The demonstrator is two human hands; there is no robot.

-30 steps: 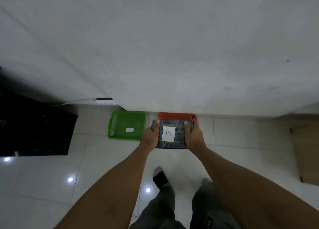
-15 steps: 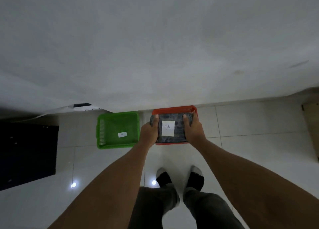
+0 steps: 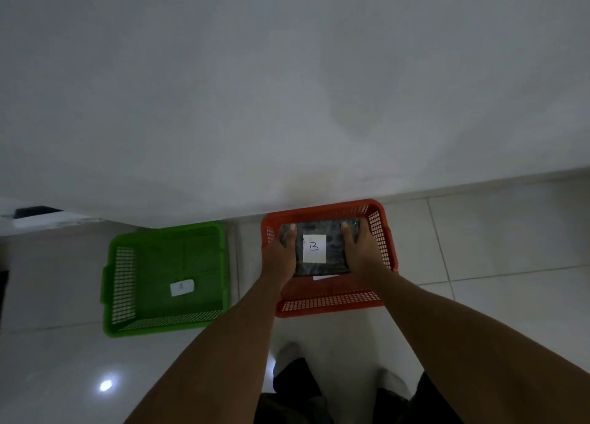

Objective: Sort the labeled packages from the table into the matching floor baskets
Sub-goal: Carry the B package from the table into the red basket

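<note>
A dark patterned package point(image 3: 332, 251) with a white label marked B sits between my two hands, inside the rim of the red basket point(image 3: 329, 302) on the floor. My left hand point(image 3: 281, 257) grips its left edge and my right hand point(image 3: 360, 251) grips its right edge, thumbs on top. A strip of white label point(image 3: 325, 277) shows on the red basket's floor just under the package. Whether the package touches the basket floor I cannot tell. To the left stands a green basket point(image 3: 121, 283) with a white label point(image 3: 182, 287) on its bottom, nothing else in it.
A white wall point(image 3: 287, 88) rises just behind both baskets. The floor is glossy white tile point(image 3: 510, 248). My feet and dark trousers point(image 3: 297, 388) are at the bottom of the view, close to the red basket. A dark object point(image 3: 35, 211) sits at the far left.
I have bent closer to the floor, so both baskets look larger. The package has gone down into the red basket, with both hands still on it.
</note>
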